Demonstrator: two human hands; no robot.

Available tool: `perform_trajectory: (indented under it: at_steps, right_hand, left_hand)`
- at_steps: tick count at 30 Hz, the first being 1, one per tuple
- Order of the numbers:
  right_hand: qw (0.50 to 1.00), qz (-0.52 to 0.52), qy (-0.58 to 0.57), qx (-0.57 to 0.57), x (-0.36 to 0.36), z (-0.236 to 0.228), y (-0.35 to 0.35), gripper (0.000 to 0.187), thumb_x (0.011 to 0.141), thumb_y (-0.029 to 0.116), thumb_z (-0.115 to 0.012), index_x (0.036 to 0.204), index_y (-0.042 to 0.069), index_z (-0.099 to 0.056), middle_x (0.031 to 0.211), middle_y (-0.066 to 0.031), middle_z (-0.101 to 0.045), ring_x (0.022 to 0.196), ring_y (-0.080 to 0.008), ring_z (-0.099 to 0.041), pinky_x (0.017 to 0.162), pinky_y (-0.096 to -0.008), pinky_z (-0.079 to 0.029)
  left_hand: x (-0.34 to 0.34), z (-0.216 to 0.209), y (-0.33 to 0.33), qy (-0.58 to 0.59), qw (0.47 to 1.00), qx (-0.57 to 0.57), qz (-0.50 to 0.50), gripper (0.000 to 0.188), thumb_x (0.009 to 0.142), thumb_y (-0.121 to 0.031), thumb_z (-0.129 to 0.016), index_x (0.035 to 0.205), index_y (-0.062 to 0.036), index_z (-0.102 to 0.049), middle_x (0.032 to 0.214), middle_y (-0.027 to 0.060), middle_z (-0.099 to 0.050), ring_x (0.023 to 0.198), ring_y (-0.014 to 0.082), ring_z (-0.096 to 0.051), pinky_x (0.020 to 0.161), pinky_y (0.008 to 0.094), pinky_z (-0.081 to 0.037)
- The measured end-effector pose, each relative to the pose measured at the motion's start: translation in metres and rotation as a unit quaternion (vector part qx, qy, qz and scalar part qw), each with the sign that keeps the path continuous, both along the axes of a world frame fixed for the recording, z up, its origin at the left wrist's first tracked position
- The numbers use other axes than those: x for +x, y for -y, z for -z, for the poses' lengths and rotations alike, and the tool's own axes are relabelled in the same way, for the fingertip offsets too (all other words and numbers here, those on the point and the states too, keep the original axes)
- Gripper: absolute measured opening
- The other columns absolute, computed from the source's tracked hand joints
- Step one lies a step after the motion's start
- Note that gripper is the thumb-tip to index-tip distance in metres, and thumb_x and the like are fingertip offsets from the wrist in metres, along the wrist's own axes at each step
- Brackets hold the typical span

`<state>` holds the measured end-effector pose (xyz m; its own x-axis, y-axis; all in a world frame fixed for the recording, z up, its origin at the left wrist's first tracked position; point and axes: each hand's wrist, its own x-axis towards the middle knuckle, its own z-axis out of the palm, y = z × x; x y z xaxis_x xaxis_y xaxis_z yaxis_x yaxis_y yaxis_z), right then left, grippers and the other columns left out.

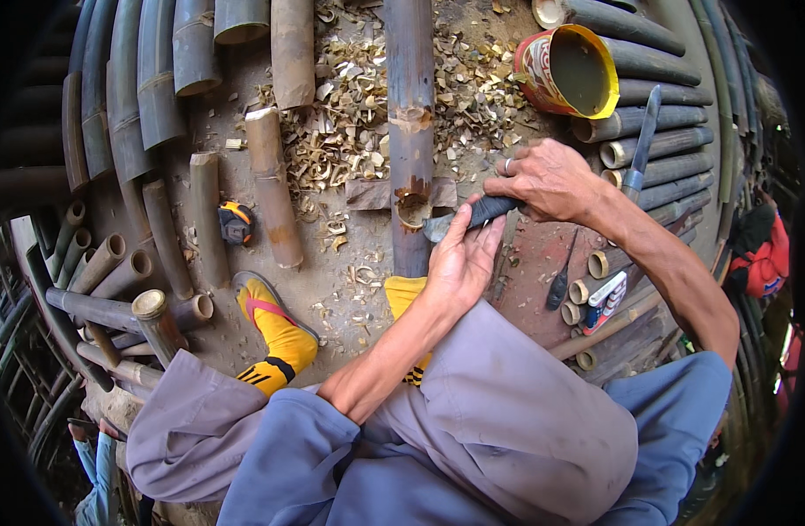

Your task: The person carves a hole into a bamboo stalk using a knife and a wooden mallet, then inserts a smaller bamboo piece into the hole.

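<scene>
A dark bamboo pole (410, 79) lies lengthwise before me, with a pale notch (414, 210) cut into its upper side. Beside that notch is the grey metal end of a hand tool with a dark wrapped handle (490, 210). My left hand (462, 263) is turned palm up, its thumb and fingers around the tool near the metal end. The curled fingers of my right hand (551, 181), one wearing a ring, close on the handle's other end. A flat wooden block (368, 195) lies crosswise under the pole.
Pale chips (341, 131) cover the ground around the pole. A red-and-yellow tub of murky liquid (581, 72) stands at the upper right, near a long knife (643, 140) on stacked bamboo (661, 167). At left are a tape measure (236, 223) and cut bamboo pieces (273, 188).
</scene>
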<state>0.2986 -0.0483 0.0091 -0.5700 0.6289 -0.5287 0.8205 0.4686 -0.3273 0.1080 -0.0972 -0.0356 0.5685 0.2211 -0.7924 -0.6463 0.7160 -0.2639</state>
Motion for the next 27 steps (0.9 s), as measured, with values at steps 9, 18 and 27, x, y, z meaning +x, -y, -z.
perform_trajectory:
  at_steps: [9,18,27]
  right_hand:
    - [0.908,0.358,-0.161,-0.147,-0.054,0.015,0.099,0.037,0.073,0.019,-0.069,0.105,0.011,-0.051,0.071,-0.0169,-0.063,0.067,-0.0378,-0.064,0.06,-0.0445,-0.052]
    - [0.699,0.642,-0.176,-0.263,-0.171,0.0,0.115,0.035,0.088,0.023,-0.06,0.11,0.003,-0.041,0.076,-0.0227,-0.065,0.062,-0.0395,-0.065,0.054,-0.0471,-0.052]
    - [0.933,0.272,0.093,0.216,-0.076,0.004,0.078,0.026,0.073,0.017,-0.066,0.098,0.012,-0.06,0.083,-0.0063,-0.063,0.072,-0.0245,-0.058,0.073,-0.0387,-0.044]
  left_hand:
    - [-0.034,0.005,-0.017,-0.11,0.923,0.05,0.365,0.024,0.094,-0.013,-0.053,0.103,0.0096,-0.056,0.108,0.0194,-0.059,0.103,0.0264,-0.061,0.093,0.0339,-0.054]
    - [-0.072,0.01,-0.072,-0.117,0.717,0.197,0.659,0.026,0.09,-0.018,-0.053,0.083,0.006,-0.061,0.077,0.016,-0.063,0.063,0.0189,-0.064,0.049,0.0243,-0.058]
    - [-0.042,0.028,-0.026,0.042,0.96,0.16,0.228,0.029,0.094,-0.015,-0.058,0.119,-0.0006,-0.058,0.117,0.0107,-0.061,0.111,0.0202,-0.058,0.097,0.0351,-0.05]
